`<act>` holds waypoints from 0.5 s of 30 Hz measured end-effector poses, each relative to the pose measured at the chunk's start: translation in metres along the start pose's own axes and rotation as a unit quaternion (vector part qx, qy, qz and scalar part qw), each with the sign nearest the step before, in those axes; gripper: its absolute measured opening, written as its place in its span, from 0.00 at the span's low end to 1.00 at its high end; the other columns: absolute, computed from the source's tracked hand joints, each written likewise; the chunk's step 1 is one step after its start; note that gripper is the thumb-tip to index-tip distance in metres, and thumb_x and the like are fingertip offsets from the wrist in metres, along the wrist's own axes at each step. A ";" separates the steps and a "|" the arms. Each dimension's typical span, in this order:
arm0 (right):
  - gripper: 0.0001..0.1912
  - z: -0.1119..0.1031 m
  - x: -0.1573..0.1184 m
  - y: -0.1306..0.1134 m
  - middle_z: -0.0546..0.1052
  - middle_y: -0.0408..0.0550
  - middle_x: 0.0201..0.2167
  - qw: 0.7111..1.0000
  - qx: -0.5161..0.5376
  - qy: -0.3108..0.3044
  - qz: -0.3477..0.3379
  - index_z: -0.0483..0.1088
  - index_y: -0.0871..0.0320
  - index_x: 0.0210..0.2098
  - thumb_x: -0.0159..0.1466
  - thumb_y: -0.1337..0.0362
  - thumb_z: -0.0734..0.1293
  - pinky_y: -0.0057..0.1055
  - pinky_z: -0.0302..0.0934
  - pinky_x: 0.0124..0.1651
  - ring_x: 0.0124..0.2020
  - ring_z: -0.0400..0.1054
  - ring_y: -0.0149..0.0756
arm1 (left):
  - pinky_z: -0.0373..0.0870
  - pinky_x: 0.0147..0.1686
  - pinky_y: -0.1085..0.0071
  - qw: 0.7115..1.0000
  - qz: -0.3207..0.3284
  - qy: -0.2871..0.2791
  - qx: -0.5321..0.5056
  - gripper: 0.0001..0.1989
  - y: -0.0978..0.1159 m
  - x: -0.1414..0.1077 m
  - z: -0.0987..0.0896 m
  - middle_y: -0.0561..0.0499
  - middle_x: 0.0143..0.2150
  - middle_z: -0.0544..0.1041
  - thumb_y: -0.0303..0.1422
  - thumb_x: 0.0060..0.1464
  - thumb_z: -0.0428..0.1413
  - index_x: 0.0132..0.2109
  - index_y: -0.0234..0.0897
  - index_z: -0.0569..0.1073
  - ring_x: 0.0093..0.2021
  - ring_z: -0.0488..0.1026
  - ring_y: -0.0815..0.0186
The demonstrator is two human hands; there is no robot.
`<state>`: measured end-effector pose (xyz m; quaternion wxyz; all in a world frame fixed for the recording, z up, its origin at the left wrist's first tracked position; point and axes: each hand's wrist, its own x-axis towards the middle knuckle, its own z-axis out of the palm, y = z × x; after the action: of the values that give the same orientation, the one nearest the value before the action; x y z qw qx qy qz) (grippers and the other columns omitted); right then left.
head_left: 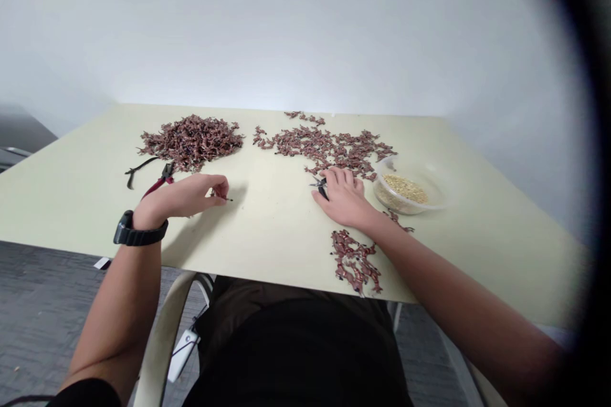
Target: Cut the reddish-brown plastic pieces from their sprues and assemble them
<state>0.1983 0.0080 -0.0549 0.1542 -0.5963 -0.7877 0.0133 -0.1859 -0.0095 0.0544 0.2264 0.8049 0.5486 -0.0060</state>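
My left hand (186, 196) pinches a small thin piece (222, 198) with a dark tip between thumb and fingers, over the bare tabletop. My right hand (341, 198) is shut on small black-handled snips (321, 186), their metal tips showing past the fingers. Beyond my left hand lies a large heap of small copper-brown pieces (191, 143). A looser spread of the same pieces (329, 149) sits just above my right hand, and a smaller strip (354, 261) lies below it. Red-handled pliers (156, 186) rest near my left wrist.
A clear plastic bowl (405, 187) of golden granular bits stands right of my right hand. A thin black item (136, 169) lies by the pliers. The pale green table (267, 248) ends at a front edge over a grey floor (42, 305), with a chair frame (162, 331) below.
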 end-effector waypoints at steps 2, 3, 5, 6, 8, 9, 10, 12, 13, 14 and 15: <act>0.30 -0.013 -0.001 -0.010 0.67 0.66 0.67 0.999 -0.016 0.046 0.004 0.65 0.58 0.65 0.73 0.45 0.60 0.67 0.51 0.68 0.70 0.54 0.64 | 0.69 0.37 0.67 0.999 0.008 0.051 -0.006 0.10 0.014 0.006 -0.005 0.48 0.45 0.84 0.40 0.63 0.59 0.48 0.42 0.79 0.37 0.79 0.60; 0.29 -0.022 -0.001 -0.014 0.68 0.66 0.67 0.997 -0.016 0.072 0.001 0.66 0.58 0.64 0.73 0.46 0.61 0.67 0.52 0.68 0.69 0.55 0.64 | 0.70 0.38 0.67 0.995 0.030 0.092 -0.011 0.11 0.023 0.009 -0.008 0.48 0.44 0.85 0.40 0.63 0.60 0.50 0.43 0.79 0.39 0.80 0.60; 0.23 -0.047 0.000 -0.013 0.73 0.63 0.62 0.994 0.019 0.111 -0.005 0.72 0.56 0.58 0.75 0.48 0.59 0.59 0.60 0.64 0.65 0.61 0.60 | 0.72 0.43 0.66 0.981 0.081 0.175 -0.029 0.12 0.044 0.015 -0.014 0.48 0.44 0.85 0.42 0.64 0.61 0.51 0.43 0.82 0.42 0.81 0.58; 0.21 -0.061 0.001 -0.007 0.76 0.61 0.58 0.989 0.046 0.137 0.003 0.74 0.56 0.54 0.76 0.51 0.57 0.56 0.62 0.63 0.63 0.64 0.58 | 0.73 0.46 0.65 0.969 0.114 0.213 -0.045 0.12 0.056 0.019 -0.017 0.47 0.44 0.85 0.43 0.64 0.62 0.47 0.43 0.83 0.44 0.81 0.58; 0.19 -0.089 0.004 0.019 0.81 0.57 0.47 0.979 0.100 0.172 0.047 0.77 0.55 0.46 0.76 0.56 0.56 0.47 0.68 0.53 0.51 0.72 0.50 | 0.74 0.51 0.62 0.947 0.183 0.244 -0.102 0.13 0.078 0.027 -0.019 0.45 0.46 0.85 0.45 0.63 0.64 0.45 0.41 0.85 0.48 0.80 0.56; 0.19 -0.101 0.005 0.037 0.82 0.56 0.42 0.974 0.119 0.169 0.089 0.78 0.56 0.42 0.75 0.58 0.56 0.43 0.68 0.45 0.42 0.74 0.47 | 0.74 0.53 0.61 0.932 0.220 0.254 -0.135 0.13 0.088 0.032 -0.019 0.45 0.48 0.84 0.45 0.61 0.66 0.45 0.41 0.85 0.50 0.79 0.56; 0.18 -0.111 0.005 0.057 0.82 0.54 0.37 0.969 0.129 0.157 0.141 0.79 0.56 0.38 0.72 0.59 0.58 0.40 0.66 0.38 0.34 0.72 0.43 | 0.73 0.54 0.61 0.919 0.244 0.264 -0.161 0.13 0.097 0.039 -0.017 0.45 0.50 0.83 0.45 0.58 0.69 0.44 0.42 0.86 0.51 0.78 0.56; 0.14 -0.122 0.007 0.097 0.82 0.52 0.31 0.967 0.136 0.054 0.209 0.80 0.56 0.33 0.66 0.60 0.63 0.37 0.60 0.31 0.26 0.69 0.39 | 0.73 0.50 0.63 0.903 0.260 0.265 -0.217 0.12 0.110 0.053 -0.006 0.46 0.44 0.82 0.43 0.57 0.70 0.44 0.41 0.85 0.45 0.77 0.61; 0.13 -0.123 0.007 0.114 0.82 0.50 0.29 0.970 0.124 -0.021 0.207 0.80 0.56 0.31 0.64 0.60 0.65 0.36 0.60 0.31 0.26 0.69 0.38 | 0.73 0.45 0.65 0.902 0.259 0.237 -0.251 0.12 0.114 0.061 0.003 0.47 0.40 0.81 0.42 0.58 0.70 0.44 0.40 0.84 0.40 0.76 0.64; 0.11 -0.122 0.008 0.128 0.82 0.49 0.29 0.973 0.104 -0.084 0.186 0.80 0.56 0.29 0.62 0.60 0.67 0.35 0.60 0.32 0.28 0.71 0.39 | 0.73 0.40 0.67 0.899 0.253 0.202 -0.296 0.13 0.118 0.069 0.014 0.48 0.36 0.80 0.42 0.61 0.68 0.45 0.38 0.83 0.35 0.75 0.66; 0.09 -0.118 0.010 0.138 0.82 0.48 0.30 0.975 0.081 -0.126 0.162 0.80 0.55 0.29 0.60 0.59 0.70 0.35 0.61 0.34 0.30 0.72 0.39 | 0.71 0.36 0.69 0.890 0.248 0.168 -0.343 0.13 0.120 0.075 0.027 0.49 0.33 0.79 0.42 0.63 0.66 0.45 0.36 0.81 0.32 0.73 0.68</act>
<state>0.3559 0.0378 0.0314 0.0971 -0.6949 -0.6901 0.1775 -0.0435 0.0116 0.0539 0.3868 0.7757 0.3292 0.3746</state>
